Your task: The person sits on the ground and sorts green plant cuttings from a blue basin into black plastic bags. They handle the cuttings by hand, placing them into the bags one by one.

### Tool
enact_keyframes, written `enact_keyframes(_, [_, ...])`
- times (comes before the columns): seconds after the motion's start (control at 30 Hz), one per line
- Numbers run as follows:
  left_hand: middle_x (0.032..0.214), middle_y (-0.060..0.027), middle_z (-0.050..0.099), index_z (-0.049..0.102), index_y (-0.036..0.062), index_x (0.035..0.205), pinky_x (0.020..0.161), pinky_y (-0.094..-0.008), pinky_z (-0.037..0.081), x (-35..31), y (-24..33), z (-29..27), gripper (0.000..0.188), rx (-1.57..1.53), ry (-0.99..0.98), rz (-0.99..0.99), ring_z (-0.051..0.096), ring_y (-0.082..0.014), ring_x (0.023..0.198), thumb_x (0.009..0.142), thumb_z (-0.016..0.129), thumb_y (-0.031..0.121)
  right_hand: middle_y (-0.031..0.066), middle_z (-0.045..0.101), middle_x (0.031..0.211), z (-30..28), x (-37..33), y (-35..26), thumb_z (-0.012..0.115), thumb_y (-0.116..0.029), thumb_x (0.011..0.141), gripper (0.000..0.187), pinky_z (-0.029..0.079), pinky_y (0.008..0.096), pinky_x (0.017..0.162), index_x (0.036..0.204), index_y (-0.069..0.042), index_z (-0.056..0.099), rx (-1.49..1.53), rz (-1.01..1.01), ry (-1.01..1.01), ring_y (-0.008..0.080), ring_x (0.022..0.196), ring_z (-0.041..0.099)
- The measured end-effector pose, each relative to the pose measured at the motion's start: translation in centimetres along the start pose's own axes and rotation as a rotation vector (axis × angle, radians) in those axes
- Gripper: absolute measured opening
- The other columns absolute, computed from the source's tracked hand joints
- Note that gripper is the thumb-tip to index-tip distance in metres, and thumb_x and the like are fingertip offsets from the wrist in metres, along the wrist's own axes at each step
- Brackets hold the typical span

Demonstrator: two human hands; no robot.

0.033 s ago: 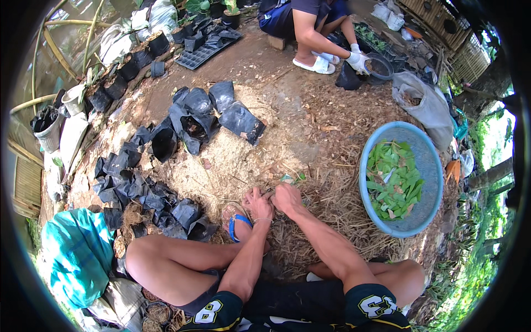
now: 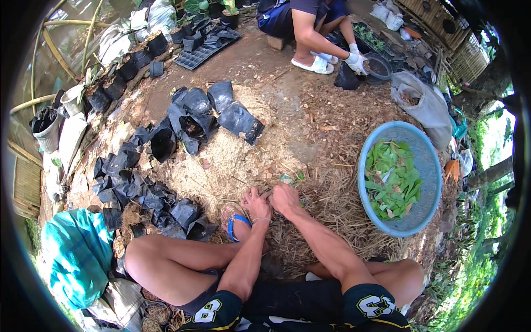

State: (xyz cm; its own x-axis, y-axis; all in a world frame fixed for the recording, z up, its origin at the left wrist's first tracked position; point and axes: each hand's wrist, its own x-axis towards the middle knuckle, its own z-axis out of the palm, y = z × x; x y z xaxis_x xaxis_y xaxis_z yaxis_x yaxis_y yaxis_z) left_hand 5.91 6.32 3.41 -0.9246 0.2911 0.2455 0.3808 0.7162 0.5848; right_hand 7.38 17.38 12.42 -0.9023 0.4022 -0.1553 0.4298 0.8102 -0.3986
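Note:
Low over the straw in front of me, my left hand and my right hand meet with their fingers curled. Between the fingertips there seems to be something small and dark, too hidden to name. My left hand is beside my foot in a blue-strapped sandal. Just beyond my right hand lies a small green leaf. To the right, a round blue basin holds a heap of green leaves.
Black plastic grow bags lie on pale shavings ahead, with more crumpled ones at left. A teal sack stands by my left knee. A co-worker's gloved hand is at a small basin beyond, near a whitish sack.

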Motion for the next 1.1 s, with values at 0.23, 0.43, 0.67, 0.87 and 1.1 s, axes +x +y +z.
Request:
enact_keyframes(0.23, [0.106,-0.0011,0.056,0.085,0.0259,0.095,0.099,-0.0552,0.027,0.7,-0.1,0.6,0.021,0.083,-0.008,0.007,0.047,-0.0290,0.118,0.077,0.074,0.025,0.0268,0.075,0.094,0.0,0.9,0.5,0.070,-0.016,0.078,0.023,0.061,0.0500,0.077,0.088,0.002,0.078,-0.019,0.079,-0.119,0.0416,0.089,0.075])
enact_keyframes(0.43, [0.111,-0.0008,0.055,0.085,0.0279,0.098,0.101,-0.0600,0.026,0.2,-0.2,0.3,0.023,0.026,-0.048,-0.046,0.046,-0.0294,0.121,0.078,0.075,0.027,0.0277,0.074,0.090,-0.8,1.0,0.3,0.071,-0.018,0.077,0.022,0.061,0.0498,0.076,0.084,0.002,0.078,-0.019,0.063,-0.190,0.0437,0.086,0.074])
enact_keyframes(0.67, [0.110,-0.0005,0.056,0.085,0.0265,0.093,0.096,-0.0549,0.027,0.4,-0.7,0.8,0.018,0.053,-0.084,-0.095,0.046,-0.0304,0.120,0.078,0.075,0.026,0.0284,0.072,0.081,1.0,1.0,1.1,0.073,-0.021,0.074,0.023,0.060,0.0504,0.073,0.077,0.002,0.076,0.053,-0.001,-0.107,0.0438,0.080,0.073])
enact_keyframes(0.87, [0.110,-0.0025,0.056,0.084,0.0253,0.093,0.099,-0.0555,0.027,0.7,-0.4,0.6,0.018,-0.001,-0.051,-0.063,0.046,-0.0312,0.122,0.076,0.076,0.025,0.0282,0.072,0.079,1.8,1.2,1.4,0.072,-0.021,0.076,0.023,0.061,0.0503,0.072,0.076,0.002,0.075,0.054,-0.046,-0.141,0.0427,0.078,0.073])
enact_keyframes(1.1, [0.114,-0.0031,0.057,0.085,0.0265,0.095,0.097,-0.0564,0.030,0.6,-0.7,0.4,0.021,0.037,-0.051,-0.040,0.046,-0.0312,0.122,0.076,0.078,0.029,0.0282,0.074,0.083,1.4,1.2,1.4,0.071,-0.016,0.078,0.020,0.061,0.0493,0.071,0.078,0.003,0.077,0.037,-0.102,-0.189,0.0422,0.078,0.075])
